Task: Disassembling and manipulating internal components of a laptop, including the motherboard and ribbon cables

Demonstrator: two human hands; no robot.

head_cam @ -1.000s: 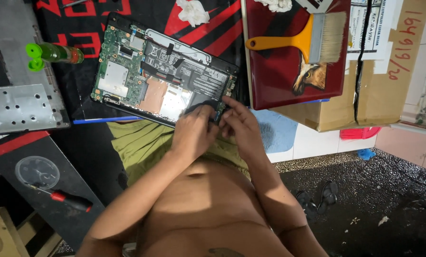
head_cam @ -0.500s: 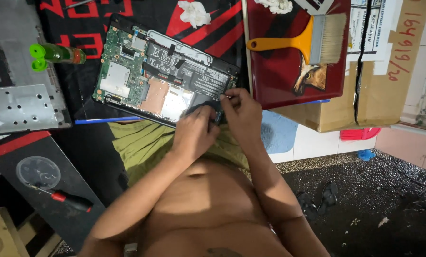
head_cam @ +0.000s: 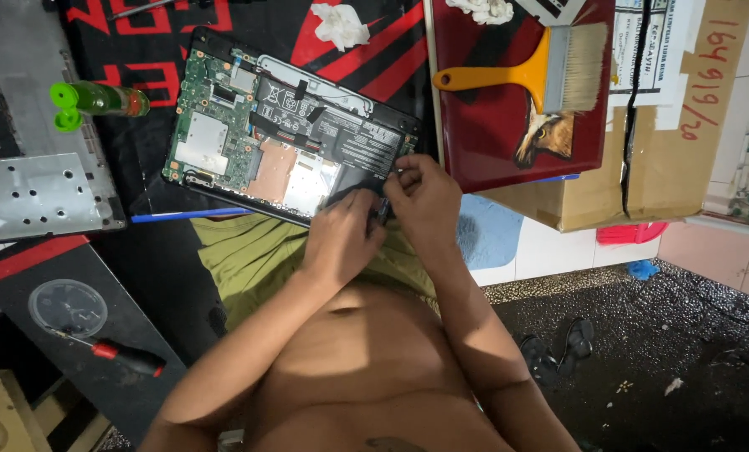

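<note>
Since half a second ago my right hand [head_cam: 425, 201] has slid a little toward the near right corner of the opened laptop [head_cam: 286, 151], and my left hand [head_cam: 341, 238] has closed in beside it, so the two now nearly touch. Otherwise the bench looks the same.

Both hands meet over a small dark part at the laptop's near edge, just right of the pale metal plates. My left fingers curl together around something thin and dark, though I cannot tell whether they truly pinch it. My right fingers are bent down onto the laptop's edge, thumb and forefinger close together; what sits between them is hidden.

As I judge it, this work calls for small, steady pressure: wrists braced on the laptop's rim, no prying against the green circuit board [head_cam: 211, 125], and the loose piece kept level so nothing catches.

The laptop lies open-bellied on the black and red mat [head_cam: 148, 50], directly ahead of both hands, its near right corner under my fingertips. A yellow-handled brush [head_cam: 525, 75] rests on the red tray [head_cam: 483, 142] to the right, a green bottle [head_cam: 98, 100] lies to the left, and a red-handled screwdriver [head_cam: 123, 356] lies well apart at lower left.
</note>
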